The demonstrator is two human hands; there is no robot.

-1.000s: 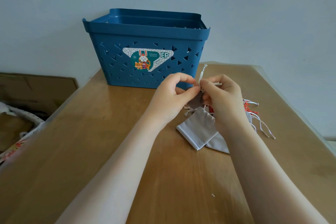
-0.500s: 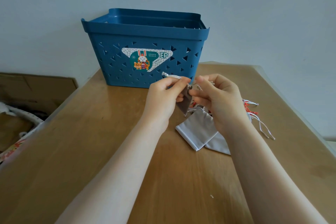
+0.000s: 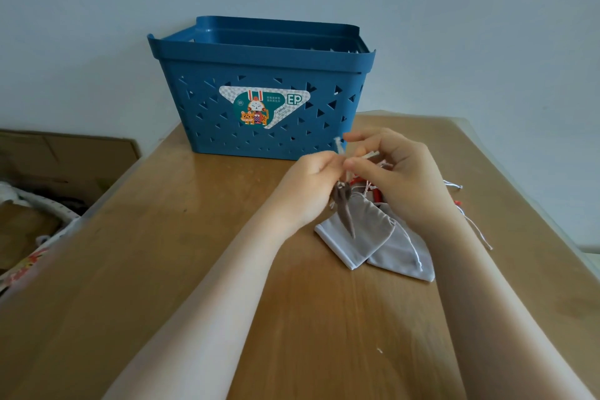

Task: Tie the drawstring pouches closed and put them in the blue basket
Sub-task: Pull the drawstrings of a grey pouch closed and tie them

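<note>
Pinching white drawstrings [image 3: 339, 148] — both hands, before the blue basket [image 3: 259, 107].
Left hand [image 3: 308, 185] and right hand [image 3: 402, 175] grip cords; brown pouch [image 3: 344, 208] dangles over grey pouches [image 3: 367, 234].

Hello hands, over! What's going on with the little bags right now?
Left hand and right hand pinching white drawstrings. Brown pouch dangling, unfinished. Grey pouches waiting on table. Blue basket path unobstructed.

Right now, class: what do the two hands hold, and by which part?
Both the left hand and right hand pinch the brown pouch by its white drawstring; the pouch dangles below.
</note>
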